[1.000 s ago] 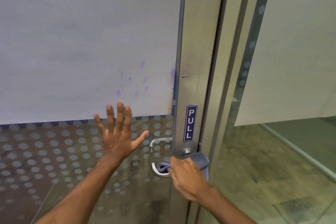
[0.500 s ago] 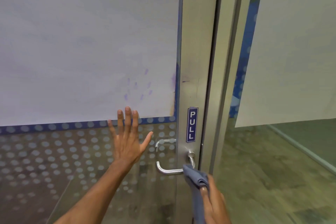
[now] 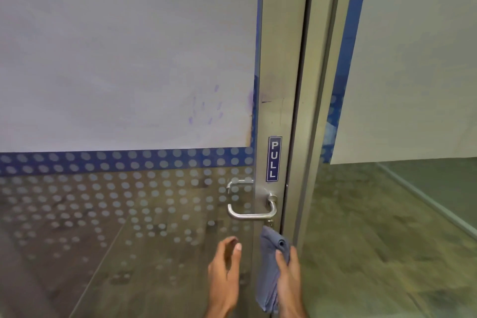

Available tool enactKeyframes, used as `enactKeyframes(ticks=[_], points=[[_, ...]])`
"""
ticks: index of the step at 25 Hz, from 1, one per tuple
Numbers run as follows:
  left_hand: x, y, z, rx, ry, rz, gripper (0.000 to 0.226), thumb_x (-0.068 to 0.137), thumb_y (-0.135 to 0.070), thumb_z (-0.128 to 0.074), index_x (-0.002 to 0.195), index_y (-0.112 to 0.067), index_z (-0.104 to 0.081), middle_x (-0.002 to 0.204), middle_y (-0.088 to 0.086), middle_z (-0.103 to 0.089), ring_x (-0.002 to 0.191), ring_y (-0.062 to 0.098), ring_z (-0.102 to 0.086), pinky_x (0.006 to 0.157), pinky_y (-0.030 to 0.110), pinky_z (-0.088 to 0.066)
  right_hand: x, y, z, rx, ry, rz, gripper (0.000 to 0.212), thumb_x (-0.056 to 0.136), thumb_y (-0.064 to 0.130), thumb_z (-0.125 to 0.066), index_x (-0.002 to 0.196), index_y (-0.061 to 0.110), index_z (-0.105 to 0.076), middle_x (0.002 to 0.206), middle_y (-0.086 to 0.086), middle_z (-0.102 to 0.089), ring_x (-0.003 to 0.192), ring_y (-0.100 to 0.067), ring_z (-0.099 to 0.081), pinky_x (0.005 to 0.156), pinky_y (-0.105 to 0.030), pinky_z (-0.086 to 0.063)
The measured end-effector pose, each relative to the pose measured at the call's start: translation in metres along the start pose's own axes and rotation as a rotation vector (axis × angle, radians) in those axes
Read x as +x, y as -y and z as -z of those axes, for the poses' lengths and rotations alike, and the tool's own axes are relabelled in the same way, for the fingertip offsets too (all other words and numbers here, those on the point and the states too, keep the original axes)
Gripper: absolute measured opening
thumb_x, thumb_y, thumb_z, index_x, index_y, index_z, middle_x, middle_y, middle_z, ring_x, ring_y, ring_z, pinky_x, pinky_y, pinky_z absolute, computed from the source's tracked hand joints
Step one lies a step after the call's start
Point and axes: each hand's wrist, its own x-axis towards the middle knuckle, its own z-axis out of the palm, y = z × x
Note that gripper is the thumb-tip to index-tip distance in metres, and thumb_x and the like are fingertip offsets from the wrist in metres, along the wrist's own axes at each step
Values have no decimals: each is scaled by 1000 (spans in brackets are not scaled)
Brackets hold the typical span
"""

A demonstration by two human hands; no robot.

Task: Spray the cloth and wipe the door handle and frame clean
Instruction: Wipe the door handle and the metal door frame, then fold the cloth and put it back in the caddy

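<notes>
right hand (image 3: 289, 285) fingers (image 3: 281, 259) clamped on cloth (image 3: 268, 261) below door handle (image 3: 251, 215) | left hand (image 3: 224, 272) blurred, fingers seemingly loose

The scene is lit evenly by soft, diffuse light. A pale sheen is caught along the door handle (image 3: 247, 215). Below it, the left hand (image 3: 224, 270) is smeared by motion blur. The door frame (image 3: 280, 59) to its right is bowed by wide-angle distortion.

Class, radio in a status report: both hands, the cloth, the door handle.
Left hand open, empty. Right hand grips blue-grey cloth just below door handle. Handle unobstructed.
</notes>
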Motion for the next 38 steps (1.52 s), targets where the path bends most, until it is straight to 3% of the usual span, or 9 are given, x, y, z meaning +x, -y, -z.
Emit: enactKeyframes(ticks=[2,5,8,14,18,25,30,34,38], points=[[-25,-11,-2,-248,145,193,16,99,-17,-50,99,-21,-66,110,6,-71,110,14,-66,100,27,-48,-29,-3,-13,-193,155,97,28,97,24,-45,125,28,-47,122,2,-60,109,-13,-57,78,-1,-45],[-50,-32,10,-420,235,257,25,100,-29,-41,113,-18,-60,114,-6,-66,98,-10,-64,79,5,-48,-75,-5,-28,-362,205,361,50,93,32,-54,141,31,-39,140,19,-46,130,6,-41,106,-15,-34],[-65,-43,43,-608,234,298,29,101,-13,-43,120,-5,-63,112,10,-74,101,17,-71,75,18,-56,-108,9,-29,-224,240,373,55,84,16,-69,136,18,-50,144,8,-48,135,-2,-39,113,-25,-34],[-100,-44,88,-462,292,312,28,99,-18,-49,98,0,-71,94,23,-74,84,31,-68,74,34,-53,-160,38,-14,-39,120,255,18,89,10,-62,106,15,-65,107,2,-71,99,-8,-67,82,-21,-54],[-107,-50,105,-362,271,233,31,101,-21,-46,89,-5,-70,86,9,-71,83,19,-61,72,31,-48,-171,54,30,204,-53,76,11,93,11,-57,92,3,-64,83,-10,-72,72,-17,-66,57,-26,-54],[-139,-94,103,-162,612,-41,32,103,-28,-43,97,-7,-67,96,14,-72,89,16,-64,83,36,-51,-202,75,135,309,66,-96,16,84,-3,-55,86,10,-63,76,-9,-64,61,-15,-60,54,-26,-48],[-177,-140,54,-39,986,-301,39,104,-24,-42,93,11,-54,84,7,-51,82,15,-48,78,41,-42,-251,117,211,-207,296,18,26,75,23,-70,99,13,-67,93,-4,-67,80,-7,-63,69,-14,-48],[-238,-171,1,-6,1276,-376,40,104,-23,-42,92,14,-51,84,8,-49,81,16,-45,72,39,-40,-301,146,263,-499,416,52,35,82,25,-73,114,14,-63,111,-5,-72,103,-15,-67,85,-28,-53],[-292,-174,-44,-46,1163,-301,29,94,-30,-60,95,-1,-63,85,15,-68,76,16,-58,72,37,-47,-352,150,320,-427,317,36,29,88,17,-66,114,5,-62,114,-16,-70,107,-29,-66,88,-41,-53]])
